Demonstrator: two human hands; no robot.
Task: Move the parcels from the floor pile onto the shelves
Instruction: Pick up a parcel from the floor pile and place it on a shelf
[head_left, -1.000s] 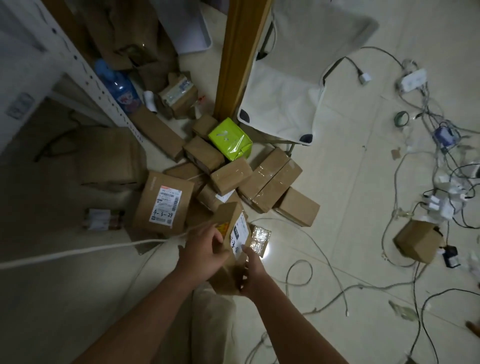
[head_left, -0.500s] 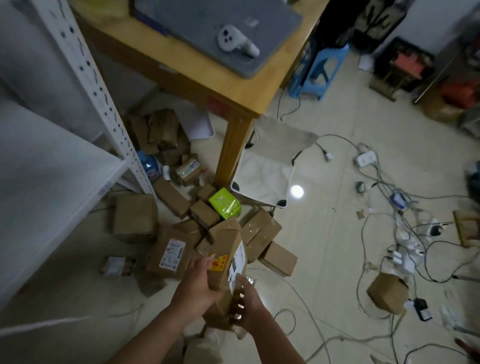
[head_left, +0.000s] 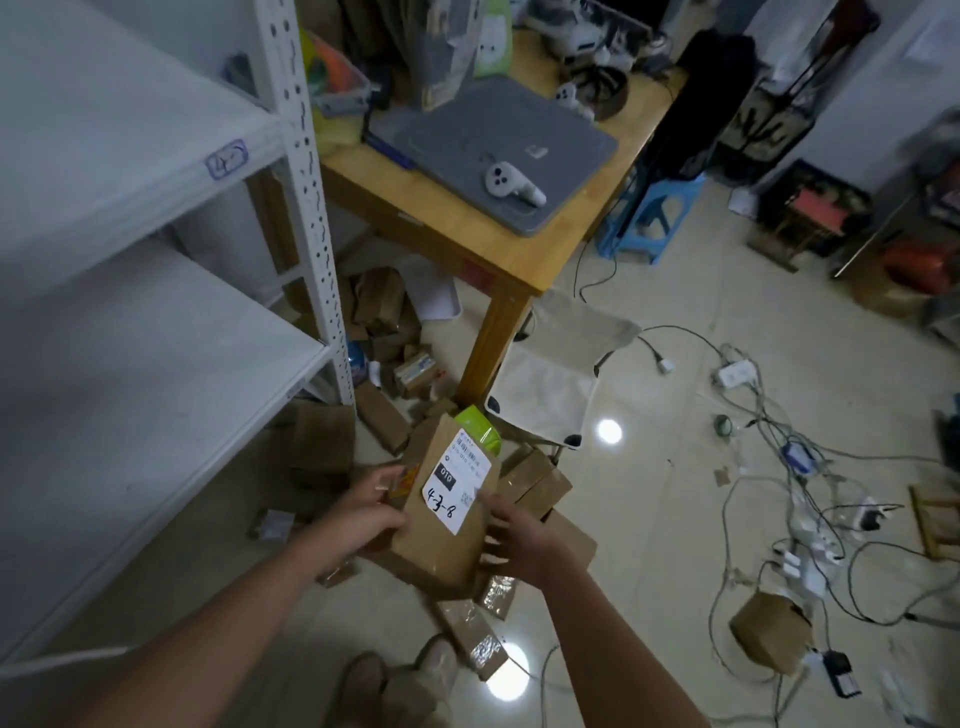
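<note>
A person holds a brown cardboard parcel (head_left: 436, 545) upright between both hands, near the middle of the view and raised above the floor pile (head_left: 537, 486) of brown boxes. The left hand (head_left: 363, 514) grips the parcel's left edge, thumb on the front face; the right hand (head_left: 524, 540) clasps its right edge with fingers spread. A white label (head_left: 457, 483) on the front reads "4-3-8". The white shelves (head_left: 130, 364) stand just left of the parcel. A green packet (head_left: 475, 431) shows behind the parcel's far end, beside the leg of a wooden table (head_left: 467, 228).
</note>
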